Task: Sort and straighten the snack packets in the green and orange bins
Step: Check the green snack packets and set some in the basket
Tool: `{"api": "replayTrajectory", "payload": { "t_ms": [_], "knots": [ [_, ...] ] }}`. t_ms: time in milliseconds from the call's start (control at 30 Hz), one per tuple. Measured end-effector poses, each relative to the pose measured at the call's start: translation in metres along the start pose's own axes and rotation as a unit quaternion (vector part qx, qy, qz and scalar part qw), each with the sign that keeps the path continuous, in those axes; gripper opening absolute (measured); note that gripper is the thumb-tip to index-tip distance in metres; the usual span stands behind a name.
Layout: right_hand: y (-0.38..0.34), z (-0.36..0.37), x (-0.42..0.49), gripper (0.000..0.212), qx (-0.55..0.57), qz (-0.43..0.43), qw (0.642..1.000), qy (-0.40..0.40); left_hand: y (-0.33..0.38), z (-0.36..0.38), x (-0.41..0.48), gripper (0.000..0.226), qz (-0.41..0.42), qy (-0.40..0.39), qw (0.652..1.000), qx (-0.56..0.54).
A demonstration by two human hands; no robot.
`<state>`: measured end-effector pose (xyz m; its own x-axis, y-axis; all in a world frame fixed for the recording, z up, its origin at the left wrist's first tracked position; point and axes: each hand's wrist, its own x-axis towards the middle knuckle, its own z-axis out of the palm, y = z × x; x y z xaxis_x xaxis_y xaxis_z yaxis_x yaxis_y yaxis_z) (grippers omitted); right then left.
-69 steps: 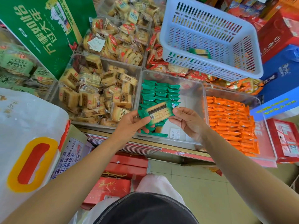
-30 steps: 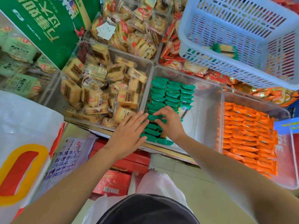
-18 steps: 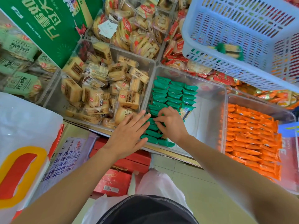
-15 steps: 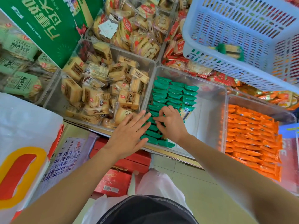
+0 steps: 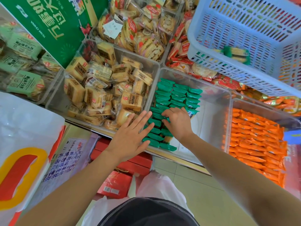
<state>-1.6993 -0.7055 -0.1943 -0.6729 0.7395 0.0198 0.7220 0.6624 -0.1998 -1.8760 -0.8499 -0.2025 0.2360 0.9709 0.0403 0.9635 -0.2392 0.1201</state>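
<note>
In the head view, the left hand (image 5: 132, 136) lay flat with its fingers spread. The fingertips touched the left side of the near rows of green packets (image 5: 172, 95). The right hand (image 5: 177, 123) was over the same rows with bent fingers, the tips on the packets, but I could not tell if it pinched one. The green packets stood on edge in the left part of the clear green bin (image 5: 211, 115), whose right part was bare. The orange packets (image 5: 254, 144) filled the orange bin (image 5: 244, 103) just beside it in tight rows. To do this step well, I think the flat hand should work as a wall while the other hand pushes the packets against it, gently, so that the rows do not fall over. One more green packet (image 5: 236, 54) lay in the blue basket (image 5: 244, 30) above and probably belongs with the others. The green carton (image 5: 53, 26) carried big pale Chinese characters, upside down from here. The tan packets (image 5: 104, 92) had dark Chinese labels and barcodes, which I could not read with certainty.
</note>
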Motion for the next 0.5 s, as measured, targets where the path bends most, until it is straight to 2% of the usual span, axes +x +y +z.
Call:
{"api": "replayTrajectory", "payload": {
  "t_ms": [233, 400, 500],
  "knots": [
    [0.004, -0.007, 0.004, 0.011, 0.05, -0.005, 0.998, -0.026, -0.001, 0.001, 0.0, 0.06, 0.005, 0.002, 1.0, -0.007],
    [0.004, -0.017, 0.002, 0.007, 0.094, -0.016, 0.993, 0.066, -0.001, 0.001, 0.0, 0.06, 0.007, 0.001, 1.0, -0.018],
    [0.004, -0.039, 0.001, 0.005, 0.18, 0.049, 0.975, 0.122, -0.002, 0.001, 0.0, 0.061, 0.006, -0.007, 1.0, -0.019]
  ]
}}
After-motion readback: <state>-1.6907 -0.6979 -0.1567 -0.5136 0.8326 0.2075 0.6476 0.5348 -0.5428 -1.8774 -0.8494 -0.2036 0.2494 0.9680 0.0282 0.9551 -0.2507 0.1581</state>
